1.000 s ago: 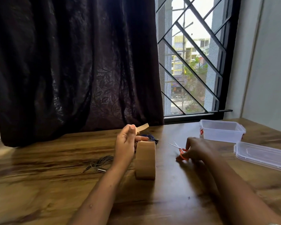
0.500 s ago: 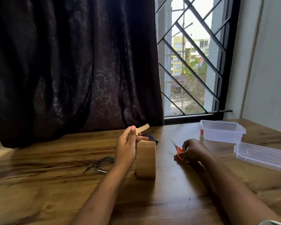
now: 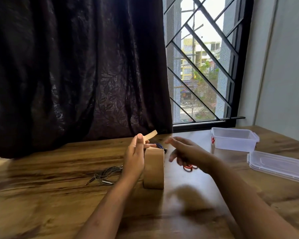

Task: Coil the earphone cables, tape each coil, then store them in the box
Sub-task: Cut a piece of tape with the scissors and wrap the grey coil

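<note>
Pinching tape strip (image 3: 151,134) in left hand (image 3: 135,156) above upright tape roll (image 3: 154,168); cannot tell grip of blurred right hand (image 3: 188,152) over scissors (image 3: 188,167).

No readable text, label, brand, number or sign on anything in view.

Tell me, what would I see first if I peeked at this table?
Right in the middle, a fat brown roll of tape stands on its edge on the wooden table, and the left hand beside it pinches a strip of tape up in the air. The right hand is a blur over red scissors, and a clear box sits open by the window, its lid lying beside it.
</note>
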Available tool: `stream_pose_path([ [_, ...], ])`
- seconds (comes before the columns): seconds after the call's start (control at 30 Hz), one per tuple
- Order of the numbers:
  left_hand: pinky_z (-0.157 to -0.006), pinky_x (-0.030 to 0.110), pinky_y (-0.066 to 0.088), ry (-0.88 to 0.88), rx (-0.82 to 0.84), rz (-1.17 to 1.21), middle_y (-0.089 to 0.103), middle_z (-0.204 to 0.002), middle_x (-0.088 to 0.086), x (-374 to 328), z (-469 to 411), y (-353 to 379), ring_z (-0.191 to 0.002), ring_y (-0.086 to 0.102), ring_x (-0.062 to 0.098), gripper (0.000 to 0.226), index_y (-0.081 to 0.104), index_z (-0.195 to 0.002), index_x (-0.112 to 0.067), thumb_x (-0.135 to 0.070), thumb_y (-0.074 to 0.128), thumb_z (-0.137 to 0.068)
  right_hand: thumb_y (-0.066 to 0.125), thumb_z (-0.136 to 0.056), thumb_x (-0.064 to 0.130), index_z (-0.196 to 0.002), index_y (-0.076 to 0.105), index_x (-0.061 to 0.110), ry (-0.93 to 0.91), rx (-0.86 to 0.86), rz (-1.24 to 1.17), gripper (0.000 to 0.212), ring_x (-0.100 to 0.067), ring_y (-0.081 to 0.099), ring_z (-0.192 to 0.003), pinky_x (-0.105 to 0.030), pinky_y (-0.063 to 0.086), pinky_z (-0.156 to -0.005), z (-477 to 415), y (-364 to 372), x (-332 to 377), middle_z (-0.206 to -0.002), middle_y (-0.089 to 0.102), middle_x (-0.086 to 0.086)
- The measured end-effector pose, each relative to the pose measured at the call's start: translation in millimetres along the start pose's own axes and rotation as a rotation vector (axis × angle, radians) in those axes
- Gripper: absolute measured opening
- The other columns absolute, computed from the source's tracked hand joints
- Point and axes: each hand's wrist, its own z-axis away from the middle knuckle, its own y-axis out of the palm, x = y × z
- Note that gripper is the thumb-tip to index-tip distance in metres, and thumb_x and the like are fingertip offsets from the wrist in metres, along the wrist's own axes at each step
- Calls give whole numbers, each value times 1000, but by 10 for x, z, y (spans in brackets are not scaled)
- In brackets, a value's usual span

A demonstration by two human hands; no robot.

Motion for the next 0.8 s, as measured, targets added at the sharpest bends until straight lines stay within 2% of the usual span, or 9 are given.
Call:
stream_pose_path([
  [0.1,-93,46,49,-8,5,-54,68,-100,-1,38,43,9,-98,63,17,52,55,-104,-36,-70,25,-78,59,-85,45,-127,47,31,-48,92,41,46,-11,60,-69,-19,43,-52,38,225,89,-94,64,0],
  [0.17,-90,51,50,-12,9,-44,68,-100,-1,46,65,8,-96,64,19,50,53,-97,-49,-82,24,-74,70,-84,27,-126,45,34,-92,68,8,49,-10,64,-80,-18,49,-57,22,341,54,-103,65,-3],
  [0.23,-85,55,52,-1,3,-36,67,-100,0,54,51,1,-94,64,22,53,50,-93,-51,-89,22,-68,73,-82,13,-126,41,32,-127,26,-66,58,-15,67,-87,-22,53,-63,-12,374,0,-106,67,-11],
  [0.33,-82,52,55,10,32,6,64,-106,0,-10,38,11,-97,63,20,46,48,-96,-44,-79,23,-80,71,-81,3,-130,34,36,-193,-94,-61,70,-22,67,-85,-31,56,-70,-35,246,-37,-98,67,-14],
  [0.43,-77,39,57,-3,71,23,63,-113,-1,-18,35,26,-98,62,15,43,47,-104,-36,-65,24,-82,71,-81,4,-135,27,38,-283,-276,235,77,-25,65,-80,-34,53,-73,-73,42,-92,-87,67,-2],
  [0.5,-72,36,55,-16,99,4,63,-115,-2,22,31,32,-95,60,14,43,48,-103,-36,-64,25,-80,69,-81,10,-140,29,31,-289,-401,623,74,-30,65,-95,-34,47,-75,-94,-82,-156,-101,68,-1],
  [0.57,-70,35,54,-44,119,1,65,-111,-4,58,30,49,-89,58,14,41,49,-102,-37,-64,27,-79,66,-82,14,-139,35,31,-240,-540,944,67,-27,60,-112,-35,38,-82,-82,-198,-211,-122,63,1],
  [0.7,-68,34,50,-91,160,-11,68,-99,-3,84,45,88,-79,57,12,40,48,-100,-38,-64,27,-78,53,-83,3,-138,41,33,-94,-586,1031,64,-22,46,-129,-37,32,-95,-44,-362,-335,-140,51,5],
  [0.8,-62,28,46,-84,169,-34,70,-91,2,120,31,94,-71,57,12,48,50,-106,-33,-64,27,-78,54,-86,13,-136,41,35,22,-537,1119,57,-21,43,-131,-37,32,-97,-62,-405,-474,-140,50,7],
])
